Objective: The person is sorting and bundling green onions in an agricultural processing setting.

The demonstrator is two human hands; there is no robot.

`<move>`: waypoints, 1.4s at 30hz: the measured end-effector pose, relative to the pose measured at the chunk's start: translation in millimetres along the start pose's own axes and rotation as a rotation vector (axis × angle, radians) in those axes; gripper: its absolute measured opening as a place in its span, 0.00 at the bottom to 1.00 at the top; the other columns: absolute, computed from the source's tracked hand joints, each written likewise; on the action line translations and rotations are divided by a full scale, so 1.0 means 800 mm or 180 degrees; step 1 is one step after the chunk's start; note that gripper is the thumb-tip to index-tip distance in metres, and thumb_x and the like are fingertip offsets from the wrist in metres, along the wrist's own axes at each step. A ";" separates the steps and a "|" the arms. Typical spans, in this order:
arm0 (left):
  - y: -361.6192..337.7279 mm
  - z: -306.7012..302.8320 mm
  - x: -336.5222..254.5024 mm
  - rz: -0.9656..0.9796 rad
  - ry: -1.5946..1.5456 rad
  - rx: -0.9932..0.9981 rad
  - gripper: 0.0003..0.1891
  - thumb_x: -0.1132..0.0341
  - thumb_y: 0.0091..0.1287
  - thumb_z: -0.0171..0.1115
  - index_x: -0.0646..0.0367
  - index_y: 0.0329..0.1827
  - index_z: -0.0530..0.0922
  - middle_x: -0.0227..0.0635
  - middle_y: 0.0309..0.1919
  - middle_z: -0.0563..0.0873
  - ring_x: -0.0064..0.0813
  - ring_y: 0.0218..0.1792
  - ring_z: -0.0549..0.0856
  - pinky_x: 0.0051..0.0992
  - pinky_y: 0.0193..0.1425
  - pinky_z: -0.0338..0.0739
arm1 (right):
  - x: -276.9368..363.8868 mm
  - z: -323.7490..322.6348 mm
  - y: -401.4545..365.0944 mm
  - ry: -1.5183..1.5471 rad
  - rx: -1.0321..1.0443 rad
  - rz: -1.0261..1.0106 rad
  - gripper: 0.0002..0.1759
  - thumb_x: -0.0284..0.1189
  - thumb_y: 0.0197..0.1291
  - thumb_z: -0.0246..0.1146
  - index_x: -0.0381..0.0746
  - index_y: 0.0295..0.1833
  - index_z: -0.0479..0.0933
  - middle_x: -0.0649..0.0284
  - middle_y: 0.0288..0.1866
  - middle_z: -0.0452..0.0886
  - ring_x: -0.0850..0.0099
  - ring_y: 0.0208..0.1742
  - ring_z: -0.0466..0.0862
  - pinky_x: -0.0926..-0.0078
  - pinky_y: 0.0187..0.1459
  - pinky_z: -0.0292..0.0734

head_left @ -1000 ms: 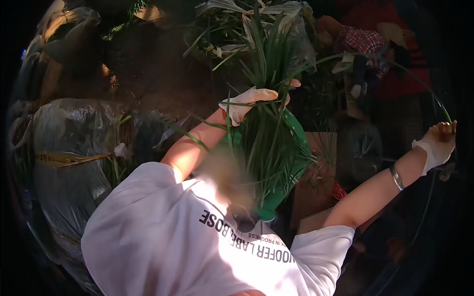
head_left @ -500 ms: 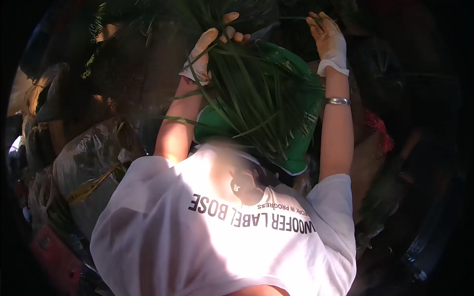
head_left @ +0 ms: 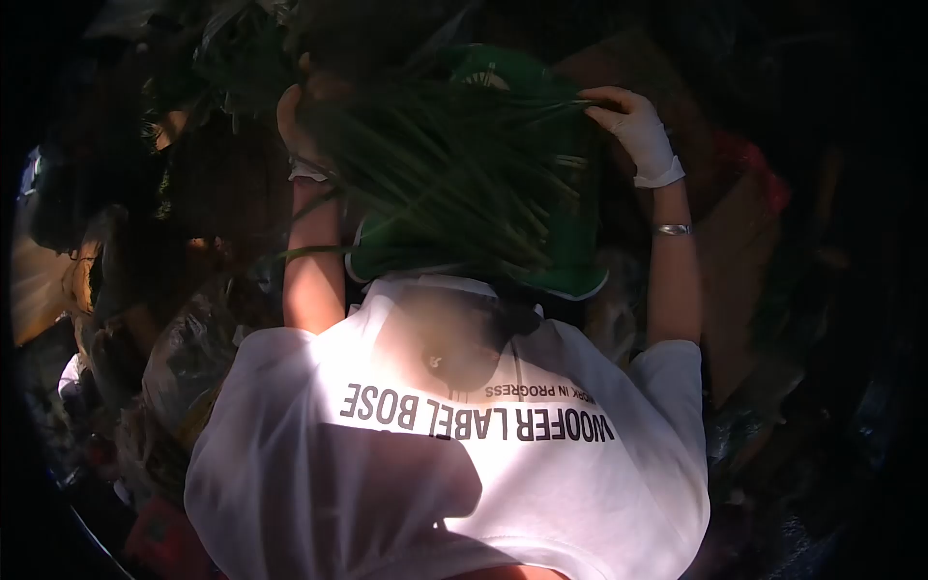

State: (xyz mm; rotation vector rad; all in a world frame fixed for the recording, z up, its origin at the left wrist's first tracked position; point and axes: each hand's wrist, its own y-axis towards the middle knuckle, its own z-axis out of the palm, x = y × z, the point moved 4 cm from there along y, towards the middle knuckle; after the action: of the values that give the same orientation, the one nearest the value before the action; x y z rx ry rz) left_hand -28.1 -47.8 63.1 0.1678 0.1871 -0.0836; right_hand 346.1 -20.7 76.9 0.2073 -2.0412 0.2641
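A loose bunch of long, flat green leaves that look like garlic chives [head_left: 454, 174] stretches over the green cloth with white edging [head_left: 575, 275] in front of my chest. My left hand [head_left: 307, 126], in a thin pale glove, is closed around the bunch at its left end; shadow and blur hide most of the fingers. At the upper right, my gloved right hand [head_left: 630, 126] pinches thin strands of the chives between thumb and fingertips. A silver bracelet [head_left: 674, 230] circles my right wrist.
Crumpled clear plastic [head_left: 193, 348] lies on the left. Brown cardboard [head_left: 730, 280] stands on the right, near something red [head_left: 759, 164]. Another red object [head_left: 169, 536] shows at the lower left. Dark leafy greens [head_left: 232, 58] are at the upper left.
My left hand has moved left and down with the bunch, which now lies more sideways. My right hand has come lower and now pinches strands at the bunch's right side.
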 end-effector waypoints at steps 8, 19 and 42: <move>-0.014 -0.055 -0.036 0.0330 0.0645 -0.0904 0.09 0.64 0.62 0.56 0.54 0.43 0.77 0.20 0.30 0.78 0.23 0.39 0.78 0.32 0.55 0.72 | 0.014 0.042 -0.041 -0.0118 0.0064 0.0397 0.14 0.32 0.57 0.63 0.36 0.46 0.81 0.63 0.36 0.83 0.74 0.37 0.80 0.78 0.41 0.73; 0.022 -0.056 -0.037 0.0738 0.1699 -0.2327 0.03 0.69 0.62 0.52 0.58 0.33 0.74 0.31 0.27 0.79 0.31 0.33 0.79 0.34 0.44 0.77 | 0.063 0.019 -0.077 -0.2339 -0.1041 -0.1057 0.14 0.35 0.61 0.58 0.41 0.49 0.80 0.61 0.45 0.80 0.62 0.46 0.78 0.68 0.48 0.73; 0.000 -0.058 -0.026 0.0960 0.1312 -0.2207 0.06 0.72 0.61 0.48 0.63 0.37 0.73 0.37 0.33 0.80 0.36 0.38 0.81 0.35 0.51 0.77 | 0.069 0.107 -0.108 -0.0698 -0.0797 -0.0185 0.13 0.32 0.57 0.62 0.42 0.47 0.79 0.60 0.43 0.82 0.63 0.44 0.81 0.68 0.44 0.75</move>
State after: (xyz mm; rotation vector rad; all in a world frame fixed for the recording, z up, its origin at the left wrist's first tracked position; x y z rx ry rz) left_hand -56.4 -38.1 22.0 -0.4840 0.5857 0.3191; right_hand 270.3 -129.0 95.4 0.1442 -2.2580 -0.0542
